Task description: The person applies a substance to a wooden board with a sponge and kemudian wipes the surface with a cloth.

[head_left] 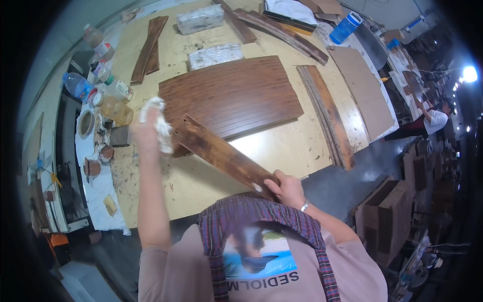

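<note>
My right hand (287, 189) grips the near end of a narrow brown-stained wooden board (226, 157), its thumb on the top face. The board slants away to the left, and its far end reaches a wide dark brown slatted wood panel (236, 98) lying on the table. My left hand (145, 135), smeared by motion, is closed on a crumpled white cloth (163, 128) beside the board's far end. Whether the cloth touches the board I cannot tell.
On the yellowish table (271, 151) lie stained wood strips (327, 113) at right and crossed strips (151, 48) at far left. Two wrapped white blocks (200, 20) stand behind the panel. Bottles (113, 108) and small pots line the left edge; a blue bottle (345, 27) stands far right.
</note>
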`<state>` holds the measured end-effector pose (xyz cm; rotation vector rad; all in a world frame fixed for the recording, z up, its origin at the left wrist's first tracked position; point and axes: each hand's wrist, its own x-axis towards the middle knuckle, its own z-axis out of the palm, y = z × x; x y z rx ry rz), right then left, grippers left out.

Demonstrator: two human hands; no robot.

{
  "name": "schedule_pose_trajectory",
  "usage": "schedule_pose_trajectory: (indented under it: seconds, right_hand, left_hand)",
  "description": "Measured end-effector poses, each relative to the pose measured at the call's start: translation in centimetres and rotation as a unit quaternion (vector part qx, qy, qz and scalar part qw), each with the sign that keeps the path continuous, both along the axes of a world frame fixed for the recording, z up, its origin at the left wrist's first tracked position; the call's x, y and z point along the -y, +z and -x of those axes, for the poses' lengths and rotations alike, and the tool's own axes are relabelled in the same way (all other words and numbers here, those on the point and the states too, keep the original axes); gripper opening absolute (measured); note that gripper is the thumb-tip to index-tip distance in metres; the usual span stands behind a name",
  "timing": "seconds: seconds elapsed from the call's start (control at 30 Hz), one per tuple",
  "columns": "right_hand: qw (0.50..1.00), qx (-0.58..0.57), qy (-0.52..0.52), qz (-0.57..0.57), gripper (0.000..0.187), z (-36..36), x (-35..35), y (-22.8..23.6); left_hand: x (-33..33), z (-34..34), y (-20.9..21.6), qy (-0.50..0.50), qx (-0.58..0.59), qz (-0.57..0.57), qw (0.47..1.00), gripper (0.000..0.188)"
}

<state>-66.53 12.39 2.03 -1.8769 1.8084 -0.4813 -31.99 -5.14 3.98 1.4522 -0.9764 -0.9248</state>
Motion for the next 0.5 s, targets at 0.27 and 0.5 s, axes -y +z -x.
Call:
schedule_pose_trajectory:
  seconds: [0.27, 0.5]
  right_hand:
    - [0.993, -0.083, 0.062, 0.064, 0.050, 1.4, 0.6, 0.0]
    - [0.988, -0.102, 0.068, 0.090, 0.048, 0.3, 1.7, 1.5]
  left_hand:
    - [-4.2, 2.1, 1.2, -0.292, 0.048, -0.094, 0.950, 0.015]
    - [-3.0, 1.6, -2.2, -0.043, 0.069, 0.110, 0.991, 0.018]
